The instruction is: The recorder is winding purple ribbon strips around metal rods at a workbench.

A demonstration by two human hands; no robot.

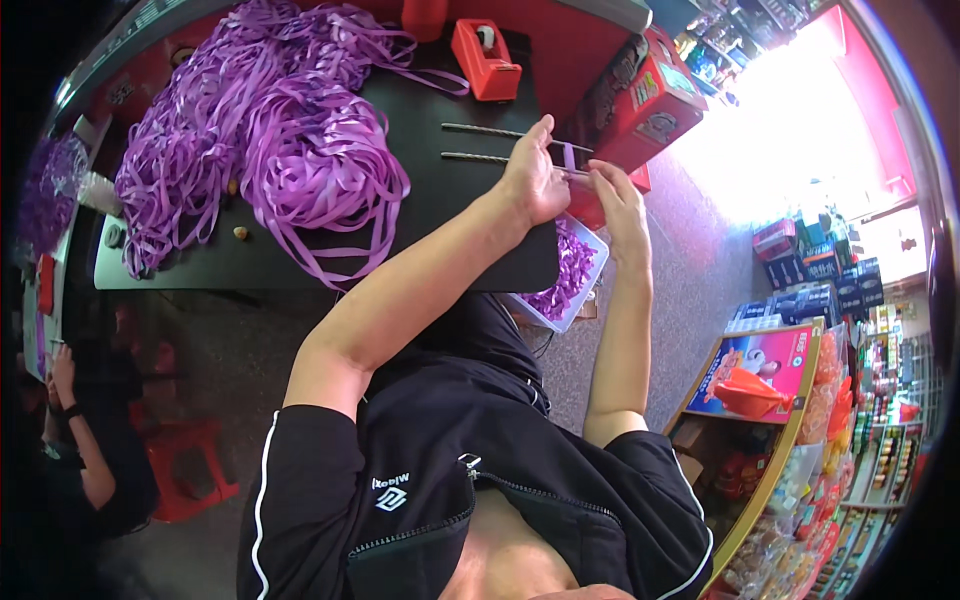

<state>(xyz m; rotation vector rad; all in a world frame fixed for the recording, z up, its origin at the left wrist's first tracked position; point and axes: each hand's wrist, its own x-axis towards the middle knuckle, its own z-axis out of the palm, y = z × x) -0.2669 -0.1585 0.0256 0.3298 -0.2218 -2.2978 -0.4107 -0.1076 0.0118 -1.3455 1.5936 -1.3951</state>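
Observation:
Two thin metal rods (472, 157) run side by side above the right end of the black table. A strip of purple ribbon (569, 157) loops across both near their right ends. My left hand (538, 178) is up against the rods and covers their middle, thumb raised. Its other fingers are partly hidden and look curled in, with what they hold unclear. My right hand (624, 207) is just right of it, fingertips closed together by the ribbon, seemingly pinching it. Below the hands, a white bin (560, 322) holds many short purple ribbon pieces (567, 272).
A large tangled heap of purple ribbon (320, 165) covers the left of the black table (440, 215). A red tape dispenser (487, 65) stands at the back. A red box (650, 100) is right of the table. Another person (85, 450) sits at far left near a red stool (190, 460).

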